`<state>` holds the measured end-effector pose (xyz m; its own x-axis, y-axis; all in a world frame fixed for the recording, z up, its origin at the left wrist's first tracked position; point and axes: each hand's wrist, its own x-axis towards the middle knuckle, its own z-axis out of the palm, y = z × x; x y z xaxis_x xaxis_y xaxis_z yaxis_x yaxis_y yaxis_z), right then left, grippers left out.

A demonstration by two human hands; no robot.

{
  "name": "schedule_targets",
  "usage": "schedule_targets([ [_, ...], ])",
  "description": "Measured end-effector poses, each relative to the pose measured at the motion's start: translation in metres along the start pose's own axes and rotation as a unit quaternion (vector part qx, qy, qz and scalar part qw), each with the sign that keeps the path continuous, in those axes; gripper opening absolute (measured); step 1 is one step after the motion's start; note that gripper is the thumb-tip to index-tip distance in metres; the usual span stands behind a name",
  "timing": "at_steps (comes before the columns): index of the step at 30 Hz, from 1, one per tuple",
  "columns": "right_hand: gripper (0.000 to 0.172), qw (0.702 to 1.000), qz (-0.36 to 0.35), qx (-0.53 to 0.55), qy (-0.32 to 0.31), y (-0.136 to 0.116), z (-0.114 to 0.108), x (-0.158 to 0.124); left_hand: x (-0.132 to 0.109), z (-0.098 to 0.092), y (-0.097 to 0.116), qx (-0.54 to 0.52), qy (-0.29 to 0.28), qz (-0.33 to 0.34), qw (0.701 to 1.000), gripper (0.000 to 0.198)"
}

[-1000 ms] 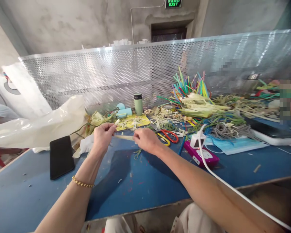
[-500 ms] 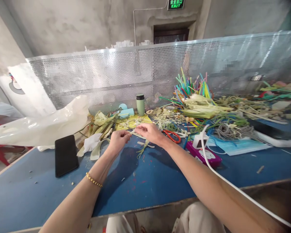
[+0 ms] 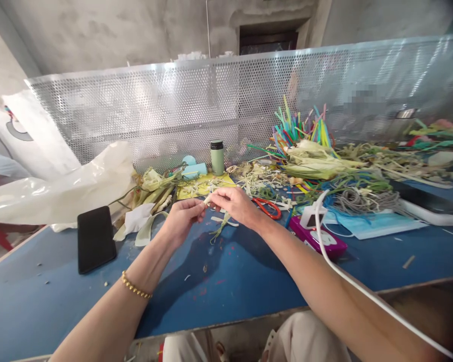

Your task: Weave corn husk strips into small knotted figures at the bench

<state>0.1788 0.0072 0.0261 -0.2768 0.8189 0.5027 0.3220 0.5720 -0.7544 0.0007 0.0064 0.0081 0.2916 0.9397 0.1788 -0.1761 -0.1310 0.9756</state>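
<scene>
Both my hands meet above the middle of the blue table. My left hand [image 3: 184,218], with a gold bead bracelet at the wrist, pinches one end of a small pale strip [image 3: 207,200]. From the other side my right hand [image 3: 236,203] grips the same strip between thumb and fingers. Just below, a small bundle of green and pale strands [image 3: 221,226] lies on the table. Red-handled scissors [image 3: 267,208] rest right of my right hand. Behind the hands, pale pieces lie on a yellow sheet [image 3: 200,187].
A black phone [image 3: 95,240] and white plastic sheeting [image 3: 68,193] lie left. A green bottle [image 3: 217,158] stands behind. Right are corn husks [image 3: 309,160], coloured stems [image 3: 300,125], a purple power block [image 3: 319,237] with a white cable [image 3: 366,289], and a blue mask [image 3: 377,224].
My hands have drawn closer together, and the strip between them shows shorter. My left hand has turned somewhat. The whole view has shifted slightly.
</scene>
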Motion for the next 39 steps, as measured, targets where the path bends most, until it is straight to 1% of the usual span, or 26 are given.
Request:
schedule_targets([
  [3, 0.028, 0.995, 0.028, 0.097, -0.017, 0.004, -0.004, 0.0, -0.003, 0.001, 0.004, -0.114, -0.024, -0.049, 0.992, 0.016],
  [7, 0.026, 0.983, 0.037, 0.168, -0.071, 0.011, -0.002, 0.0, -0.004, 0.006, -0.001, -0.194, -0.061, -0.086, 0.975, 0.013],
  [12, 0.025, 0.972, 0.062, 0.219, -0.06, 0.015, 0.002, -0.001, -0.002, 0.008, -0.009, -0.219, -0.098, -0.095, 0.966, 0.013],
  [15, 0.024, 0.962, 0.072, 0.254, -0.068, 0.014, 0.001, -0.002, -0.002, 0.007, -0.01, -0.225, -0.119, -0.094, 0.962, 0.013],
  [20, 0.025, 0.953, 0.087, 0.278, -0.085, 0.011, 0.001, -0.004, -0.004, 0.007, -0.01, -0.214, -0.138, -0.097, 0.962, 0.015],
  [22, 0.025, 0.953, 0.087, 0.276, -0.094, 0.01, 0.0, -0.004, -0.005, 0.008, -0.009, -0.194, -0.139, -0.097, 0.966, 0.017],
  [25, 0.025, 0.966, 0.065, 0.232, -0.094, 0.007, -0.003, -0.004, -0.006, 0.008, -0.006, -0.124, -0.13, -0.077, 0.981, 0.02],
  [27, 0.024, 0.979, 0.049, 0.183, -0.075, 0.005, -0.005, -0.003, -0.006, 0.008, -0.002, -0.038, -0.099, -0.038, 0.994, 0.022],
  [29, 0.023, 0.989, 0.043, 0.129, -0.056, 0.004, -0.007, -0.003, -0.007, 0.008, 0.003, 0.061, -0.043, 0.012, 0.997, 0.02],
  [31, 0.021, 0.994, 0.05, 0.077, -0.064, 0.004, -0.007, -0.002, -0.007, 0.008, 0.007, 0.136, 0.008, 0.056, 0.989, 0.02],
  [32, 0.02, 0.994, 0.057, 0.058, -0.076, 0.003, -0.007, -0.002, -0.007, 0.008, 0.008, 0.161, 0.02, 0.07, 0.984, 0.021],
  [35, 0.019, 0.991, 0.075, 0.013, -0.111, 0.001, -0.006, -0.004, -0.004, 0.006, 0.008, 0.21, 0.02, 0.096, 0.973, 0.02],
  [39, 0.013, 0.99, 0.055, -0.044, -0.119, 0.001, -0.005, -0.005, -0.001, 0.004, 0.001, 0.27, 0.019, 0.111, 0.956, 0.016],
])
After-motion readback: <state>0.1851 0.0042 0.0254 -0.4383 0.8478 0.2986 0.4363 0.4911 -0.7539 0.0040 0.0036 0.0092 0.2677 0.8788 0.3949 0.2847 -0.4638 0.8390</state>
